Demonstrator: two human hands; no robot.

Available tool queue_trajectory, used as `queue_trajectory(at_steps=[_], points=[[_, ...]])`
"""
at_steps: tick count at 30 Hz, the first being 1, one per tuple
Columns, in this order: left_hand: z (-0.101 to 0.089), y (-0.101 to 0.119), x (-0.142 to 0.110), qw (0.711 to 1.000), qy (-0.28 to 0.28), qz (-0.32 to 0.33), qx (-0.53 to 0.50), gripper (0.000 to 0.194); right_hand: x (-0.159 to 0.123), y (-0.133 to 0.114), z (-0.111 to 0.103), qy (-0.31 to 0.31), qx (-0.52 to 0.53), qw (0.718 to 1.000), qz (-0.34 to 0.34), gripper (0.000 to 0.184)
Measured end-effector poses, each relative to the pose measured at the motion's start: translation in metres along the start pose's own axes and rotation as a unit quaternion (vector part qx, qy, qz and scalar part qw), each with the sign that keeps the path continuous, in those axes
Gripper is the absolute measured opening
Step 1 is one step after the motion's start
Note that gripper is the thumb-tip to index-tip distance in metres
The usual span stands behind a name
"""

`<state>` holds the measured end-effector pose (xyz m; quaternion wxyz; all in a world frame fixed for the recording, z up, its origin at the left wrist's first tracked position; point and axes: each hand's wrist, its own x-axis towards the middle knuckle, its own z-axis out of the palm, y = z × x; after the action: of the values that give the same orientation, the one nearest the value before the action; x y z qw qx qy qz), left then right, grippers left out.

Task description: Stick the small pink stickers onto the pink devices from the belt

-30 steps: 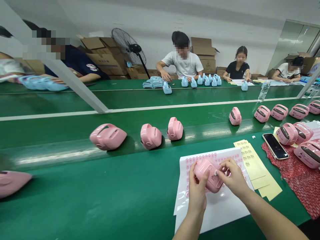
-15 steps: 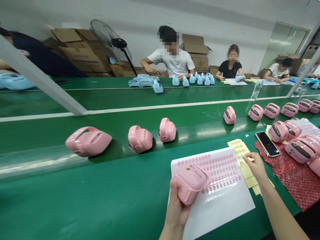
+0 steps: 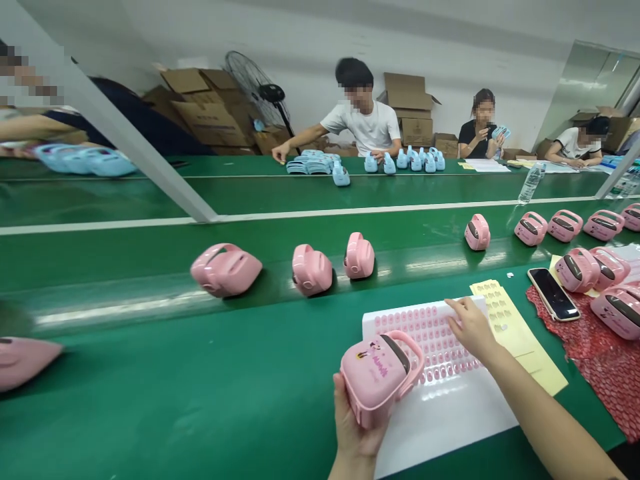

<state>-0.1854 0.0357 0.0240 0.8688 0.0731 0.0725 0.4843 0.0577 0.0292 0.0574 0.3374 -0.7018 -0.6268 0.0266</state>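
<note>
My left hand (image 3: 353, 427) grips a pink handled toy case (image 3: 379, 373) from below, holding it up over the green bench with its printed face toward me. My right hand (image 3: 470, 328) reaches onto a white sheet of small pink stickers (image 3: 440, 400), its fingers pinched at the sheet's upper right rows. Whether a sticker sits between the fingertips is too small to tell. Yellow backing sheets (image 3: 515, 333) lie just right of that hand.
Several pink cases (image 3: 313, 269) ride the green conveyor belt (image 3: 150, 280) ahead. More pink cases (image 3: 580, 270), a black phone (image 3: 554, 294) and red bubble wrap (image 3: 600, 360) are at right. Seated people handle blue cases (image 3: 405, 161) across the far bench; a water bottle (image 3: 529, 182) stands there.
My left hand turned the pink case so its printed face and handle show. My right hand moved from the yellow sheets leftward onto the pink sticker sheet.
</note>
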Motion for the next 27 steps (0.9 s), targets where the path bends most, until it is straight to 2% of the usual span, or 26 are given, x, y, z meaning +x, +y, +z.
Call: queue_trajectory(at_steps=[4, 6, 8, 10, 12, 13, 15, 18, 21, 27], points=[[0.005, -0.002, 0.001, 0.997, -0.052, -0.03, -0.041, 0.057, 0.017, -0.013, 0.027, -0.01, 0.072, 0.997, 0.021, 0.017], [0.01, -0.003, 0.002, 0.997, -0.049, -0.017, -0.059, 0.059, 0.018, -0.015, 0.029, 0.001, 0.087, 0.996, 0.033, 0.013], [0.015, -0.006, 0.004, 0.997, -0.023, 0.009, -0.073, 0.059, 0.013, -0.021, 0.024, 0.019, 0.147, 0.986, 0.076, 0.009], [0.02, -0.011, 0.008, 0.995, 0.018, 0.036, -0.09, 0.058, 0.003, -0.036, 0.015, 0.022, 0.27, 0.951, 0.149, 0.011], [0.026, -0.017, 0.012, 0.991, 0.064, 0.054, -0.103, 0.055, -0.008, -0.056, 0.006, -0.004, 0.398, 0.896, 0.198, 0.018], [0.03, -0.021, 0.014, 0.989, 0.088, 0.058, -0.107, 0.053, -0.014, -0.066, 0.003, -0.022, 0.438, 0.876, 0.2, 0.02], [0.039, -0.028, 0.017, 0.984, 0.125, 0.06, -0.114, 0.047, -0.023, -0.083, -0.001, -0.044, 0.472, 0.86, 0.189, 0.02], [0.053, -0.039, 0.019, 0.977, 0.159, 0.058, -0.13, 0.04, -0.028, -0.097, -0.003, -0.042, 0.453, 0.871, 0.184, 0.017], [0.064, -0.046, 0.019, 0.97, 0.194, 0.056, -0.138, 0.041, -0.027, -0.098, -0.004, -0.04, 0.429, 0.884, 0.182, 0.015], [0.072, -0.048, 0.018, 0.963, 0.22, 0.056, -0.143, 0.048, -0.027, -0.099, -0.008, -0.025, 0.398, 0.902, 0.163, 0.012]])
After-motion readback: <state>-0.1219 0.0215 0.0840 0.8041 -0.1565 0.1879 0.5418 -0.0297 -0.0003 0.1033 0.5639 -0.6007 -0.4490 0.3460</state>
